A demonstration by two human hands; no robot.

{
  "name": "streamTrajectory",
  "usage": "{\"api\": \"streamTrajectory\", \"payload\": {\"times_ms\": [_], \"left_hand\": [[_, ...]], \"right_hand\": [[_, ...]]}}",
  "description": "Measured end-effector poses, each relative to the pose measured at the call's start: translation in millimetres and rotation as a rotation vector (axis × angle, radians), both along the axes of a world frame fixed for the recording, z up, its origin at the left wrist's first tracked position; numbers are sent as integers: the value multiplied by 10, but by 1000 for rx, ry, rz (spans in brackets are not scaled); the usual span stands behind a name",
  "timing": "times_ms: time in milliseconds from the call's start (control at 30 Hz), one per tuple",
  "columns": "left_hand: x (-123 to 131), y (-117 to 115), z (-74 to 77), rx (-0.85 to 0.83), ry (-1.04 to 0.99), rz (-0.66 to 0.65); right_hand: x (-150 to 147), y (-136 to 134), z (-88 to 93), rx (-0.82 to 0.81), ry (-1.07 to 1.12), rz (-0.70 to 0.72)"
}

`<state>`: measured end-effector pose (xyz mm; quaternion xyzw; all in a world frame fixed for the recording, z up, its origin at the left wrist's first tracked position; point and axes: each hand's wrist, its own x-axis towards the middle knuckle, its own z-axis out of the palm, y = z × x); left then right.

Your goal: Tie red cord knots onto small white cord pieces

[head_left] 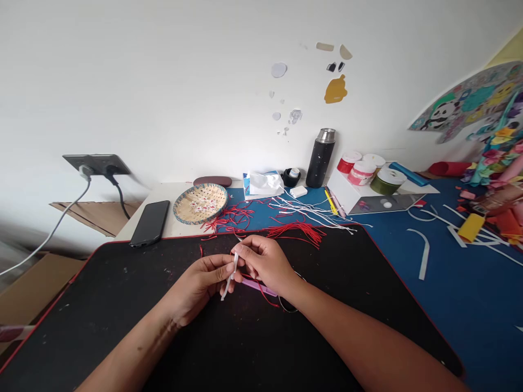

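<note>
We pinch 1 thin white cord [229, 280] between left hand [203, 283] and right hand [265, 264]; we judge loose fingertip pressure could let it slip.

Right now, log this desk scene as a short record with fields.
surface: black mat on a desk, blue sheet to its right
left hand: fingers pinch a white strip
right hand: fingers pinch the strip's top end
under the hands: purple tool, partly hidden
behind the hands: red cords, white cords
far left: woven basket, black phone
back edge: black flask, tissue pack, ribbon spools
</note>
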<state>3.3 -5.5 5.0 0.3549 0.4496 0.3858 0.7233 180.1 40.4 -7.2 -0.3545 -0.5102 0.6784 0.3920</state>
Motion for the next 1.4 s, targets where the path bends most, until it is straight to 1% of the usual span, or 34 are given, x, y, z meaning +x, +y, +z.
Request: {"api": "streamTrajectory", "payload": {"times_ms": [200,400,600,733,967,1100,1267,1400], "left_hand": [[2,17,-14,9,5,7],[11,9,-8,-23,-25,43],[11,10,5,-31,-23,-1],[-6,14,-9,-33,-26,-31],[2,11,17,-36,-39,-32],[2,7,15,-38,-48,-2],[-10,19,2,19,-33,86],[-2,24,14,54,15,105]], "right_hand": [[-3,-7,7,2,9,11],[1,-2,2,11,11,4],[-1,-1,-9,11,31,34],[-2,-6,-22,-16,75,66],[14,-12,-9,-72,104,67],[25,5,-6,-73,87,27],[23,8,-16,-91,103,32],[3,-11,-29,-29,59,62]]}}
